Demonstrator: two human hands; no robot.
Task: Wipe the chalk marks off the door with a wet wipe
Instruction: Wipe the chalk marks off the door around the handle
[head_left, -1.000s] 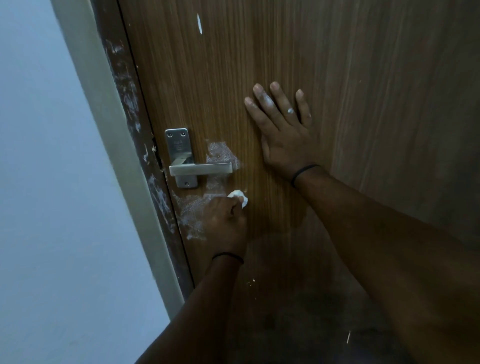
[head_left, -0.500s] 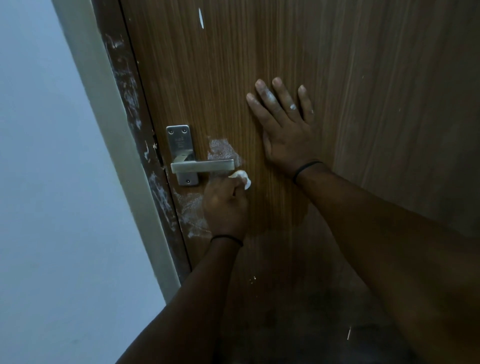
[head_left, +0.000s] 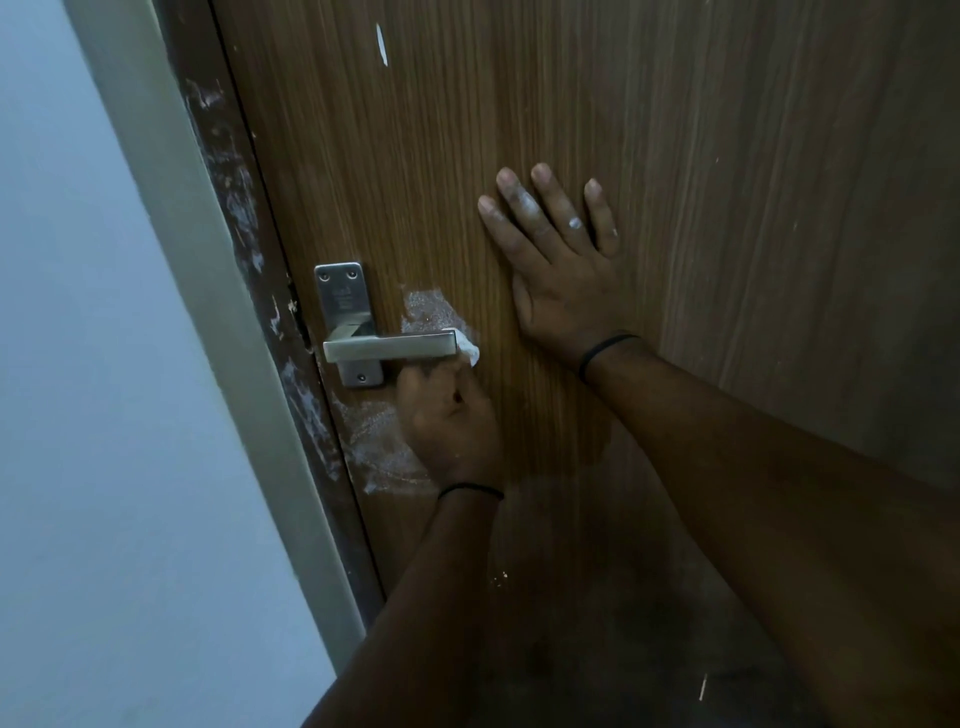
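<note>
**Door wiping, chalk near the lever: partly cleaned**

Left hand (head_left: 452, 415): fingers curled round a small wad of white wet wipe (head_left: 467, 352), pressing it to the door (head_left: 519, 130) just under and at the free end of the lever handle (head_left: 389, 347). Only the tip of the wipe shows above the knuckles. Thin dark band at the wrist.

Right hand (head_left: 563, 270): fingers straight and slightly spread, palm flat on the door up and to the right of the lever, apparently bracing the panel. White chalk dust on two of its fingers (head_left: 524, 202). Dark band at the wrist.

Chalk, remaining: one smudged patch (head_left: 426, 312) directly above the lever's end; a larger smear (head_left: 374, 441) below the lever plate, left of the wiping hand; a short white streak (head_left: 382, 44) high on the panel; small flecks (head_left: 501, 578) lower down.

Progress, judged: roughly mid-task. The wood right of the wiping hand looks darker, possibly damp, and reads as free of chalk; the patches close to the lever are untouched or only thinned.

Surroundings: dark door edge (head_left: 244, 218) with whitish scuffs, pale frame (head_left: 171, 208), blue-grey wall (head_left: 78, 364).

Obstruction: the lever and its plate (head_left: 343, 296) sit between the two main patches, so the wipe must work around and beneath the metal.
</note>
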